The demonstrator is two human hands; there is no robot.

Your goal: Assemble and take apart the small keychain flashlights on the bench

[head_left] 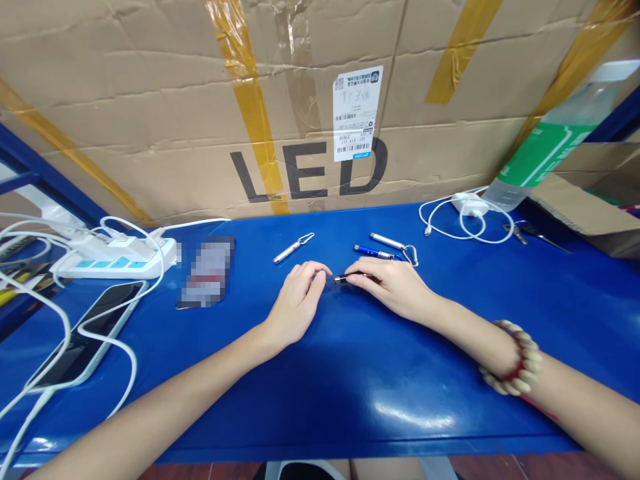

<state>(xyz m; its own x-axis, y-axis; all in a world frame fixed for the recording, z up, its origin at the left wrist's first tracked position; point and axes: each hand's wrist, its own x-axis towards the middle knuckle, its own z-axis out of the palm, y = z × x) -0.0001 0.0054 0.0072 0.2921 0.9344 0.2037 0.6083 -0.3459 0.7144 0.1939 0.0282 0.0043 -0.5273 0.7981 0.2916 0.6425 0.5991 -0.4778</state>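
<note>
My right hand (393, 285) has its thumb and fingers closed on a small black keychain flashlight (342, 279); only its front end sticks out to the left. Close to that end is my left hand (300, 297), resting on the blue table, fingers loosely curved, thumb a little apart, with nothing visible in it. A blue keychain flashlight (373, 252) lies just behind my right hand, partly covered by it. Behind that lies a silver keychain flashlight (387, 239), with a clip (411, 255) near its right end. Another silver flashlight (286, 253) with a wire clip lies beyond my left hand.
On the left are a pixelated phone-like rectangle (207, 273), a phone (90, 337), white cables and a power strip (120, 261). A large cardboard box (175, 133) stands along the back. A tilted bottle (550, 147), a charger (469, 204) and keys (520, 232) are at right.
</note>
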